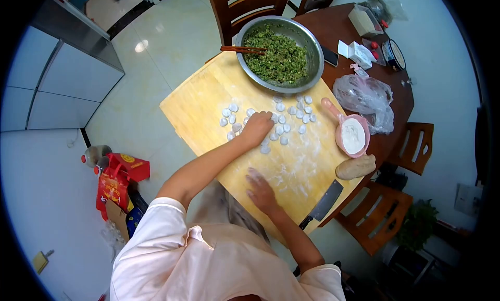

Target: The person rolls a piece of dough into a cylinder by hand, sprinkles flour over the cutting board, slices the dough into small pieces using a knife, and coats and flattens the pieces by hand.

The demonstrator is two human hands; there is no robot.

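Note:
My left hand (257, 128) is over a scatter of small floured dough pieces (281, 107) on the wooden board (200, 90). Its fingers are bent and held together, pointing down among the pieces; whatever lies under them is hidden. Lower down, my right hand (262, 192) hovers near the board's front edge, fingers apart and a little blurred, holding nothing. Flour smears the board beside it. A cleaver (327, 199) lies to its right, and a thick roll of dough (355, 167) rests at the right edge.
A metal bowl (317, 74) of chopped green filling stands at the back, with chopsticks (242, 50) across its rim. A pink scoop (341, 143) of flour sits at right. Beyond are a plastic bag (364, 97), a phone (329, 56) and wooden chairs (375, 215).

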